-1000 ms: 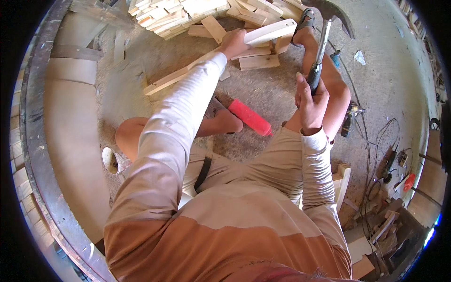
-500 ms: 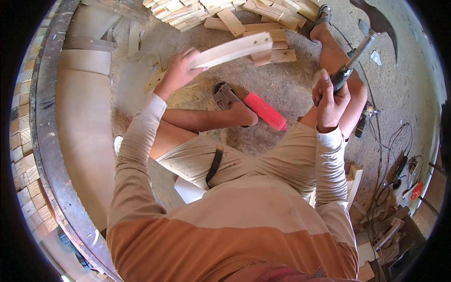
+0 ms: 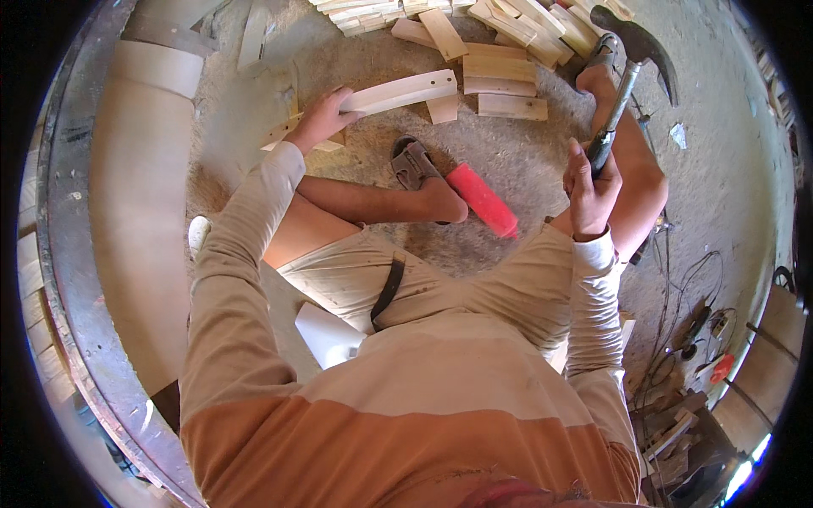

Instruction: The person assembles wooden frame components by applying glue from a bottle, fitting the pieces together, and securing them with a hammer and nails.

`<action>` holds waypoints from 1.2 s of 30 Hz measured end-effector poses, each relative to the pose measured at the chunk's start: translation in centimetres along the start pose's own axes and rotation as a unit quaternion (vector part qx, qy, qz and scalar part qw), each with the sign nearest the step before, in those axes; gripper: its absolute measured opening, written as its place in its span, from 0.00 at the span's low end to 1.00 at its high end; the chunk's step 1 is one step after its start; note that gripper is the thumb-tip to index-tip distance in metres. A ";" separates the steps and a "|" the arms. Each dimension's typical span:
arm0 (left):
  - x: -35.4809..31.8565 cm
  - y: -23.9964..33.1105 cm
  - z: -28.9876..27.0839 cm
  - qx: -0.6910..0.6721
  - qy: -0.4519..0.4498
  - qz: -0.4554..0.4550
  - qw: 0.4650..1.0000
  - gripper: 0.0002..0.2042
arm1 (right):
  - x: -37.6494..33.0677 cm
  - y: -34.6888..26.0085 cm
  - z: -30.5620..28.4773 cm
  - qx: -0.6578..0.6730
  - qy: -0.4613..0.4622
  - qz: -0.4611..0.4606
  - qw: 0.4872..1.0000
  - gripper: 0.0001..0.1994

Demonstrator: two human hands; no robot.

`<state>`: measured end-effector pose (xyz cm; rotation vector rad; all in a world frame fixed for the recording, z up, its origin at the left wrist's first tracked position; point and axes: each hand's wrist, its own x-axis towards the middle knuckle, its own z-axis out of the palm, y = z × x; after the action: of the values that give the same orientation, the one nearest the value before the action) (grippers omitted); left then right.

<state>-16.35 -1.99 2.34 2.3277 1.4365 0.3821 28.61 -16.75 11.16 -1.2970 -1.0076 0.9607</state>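
My left hand (image 3: 320, 118) is closed around one end of a pale, slightly curved wooden piece (image 3: 398, 92). Two dark holes show near that piece's far right end. Raised over my right knee, my right hand (image 3: 593, 190) grips the dark handle of a claw hammer (image 3: 620, 106), its head up and away from me. Just below the left hand, part of another light wooden piece (image 3: 279, 135) shows low over the floor. A red plastic bottle (image 3: 481, 201) lies on its side between my legs, beside my sandalled left foot (image 3: 415, 165).
Stacked wooden blocks (image 3: 500, 72) lie on the concrete floor ahead, with a larger pile (image 3: 373, 13) behind. A dark-edged bench (image 3: 72, 220) curves along the left. Cables (image 3: 669, 296) and wood scraps (image 3: 673, 436) lie at the right.
The left hand has brought the wooden piece lower and leftward, close to the floor pieces. The hammer, still in my right hand, has shifted slightly left and tilted more upright. The view has shifted.
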 end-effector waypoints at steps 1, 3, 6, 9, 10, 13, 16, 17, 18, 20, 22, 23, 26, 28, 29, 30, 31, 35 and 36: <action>0.1 0.5 0.2 -0.008 0.020 -0.002 1.000 0.19 | 0.0 0.2 0.1 -0.009 -0.002 0.001 1.000 0.10; 1.1 1.0 0.6 -0.061 -0.010 -0.006 0.998 0.19 | 0.0 0.4 0.0 -0.033 -0.006 0.013 0.999 0.10; 2.3 1.3 1.7 -0.091 0.044 0.041 0.994 0.16 | 0.1 0.1 0.5 -0.051 -0.009 0.028 0.998 0.10; 4.1 1.9 2.5 -0.076 0.066 0.054 0.993 0.12 | 0.3 0.6 0.7 -0.070 -0.021 0.033 0.997 0.11; 4.7 2.2 2.7 -0.068 0.062 0.048 0.995 0.11 | 0.4 0.5 0.9 -0.079 -0.026 0.032 0.996 0.11; 5.6 3.3 3.5 -0.070 0.083 0.090 0.990 0.08 | 0.3 -0.1 1.7 -0.093 -0.038 0.034 0.994 0.11; 5.9 3.5 3.1 -0.117 0.067 0.080 0.988 0.06 | 0.1 -0.7 2.5 -0.080 -0.050 0.034 0.995 0.11; 5.9 3.4 3.2 -0.114 0.088 0.111 0.983 0.06 | 0.1 -1.0 2.9 -0.071 -0.054 0.041 0.995 0.11; 5.8 3.3 3.3 -0.109 0.107 0.142 0.978 0.06 | 0.0 -1.2 3.3 -0.061 -0.057 0.051 0.995 0.10; 5.7 3.1 3.6 -0.081 0.126 0.173 0.973 0.06 | 0.2 -0.9 3.9 -0.057 -0.064 0.036 0.996 0.09; 5.5 3.7 3.8 -0.035 0.117 0.176 0.977 0.06 | 0.1 -0.7 5.3 -0.067 -0.065 0.004 0.996 0.09; 5.3 3.4 4.3 -0.012 0.116 0.195 0.974 0.07 | 0.0 -0.9 6.1 -0.049 -0.077 0.011 0.996 0.08; 5.2 2.6 5.4 0.049 0.087 0.214 0.972 0.08 | 0.2 -1.4 7.7 -0.021 -0.109 0.031 0.993 0.08; 5.6 2.8 5.4 0.071 0.032 0.184 0.980 0.08 | 0.4 -1.0 8.0 -0.041 -0.117 0.041 0.992 0.08; 5.6 2.8 5.5 0.066 0.047 0.198 0.977 0.08 | 0.3 -0.7 8.2 -0.058 -0.114 0.041 0.991 0.08; 5.5 2.6 5.7 0.063 0.063 0.208 0.974 0.08 | 0.3 -0.9 8.6 -0.064 -0.118 0.043 0.990 0.08; 5.3 2.5 5.8 0.060 0.079 0.218 0.971 0.08 | 0.4 -1.2 9.1 -0.071 -0.121 0.045 0.989 0.09; 5.3 2.7 5.3 0.074 0.074 0.215 0.971 0.10 | 0.9 -1.4 9.5 -0.099 -0.119 0.011 0.988 0.10; 5.2 2.8 5.3 0.077 0.074 0.216 0.971 0.10 | 1.0 -1.4 9.6 -0.105 -0.118 0.005 0.988 0.11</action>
<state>-9.58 0.60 -0.98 2.7913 1.0380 0.5924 19.70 -13.11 12.75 -1.3837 -1.3133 1.0558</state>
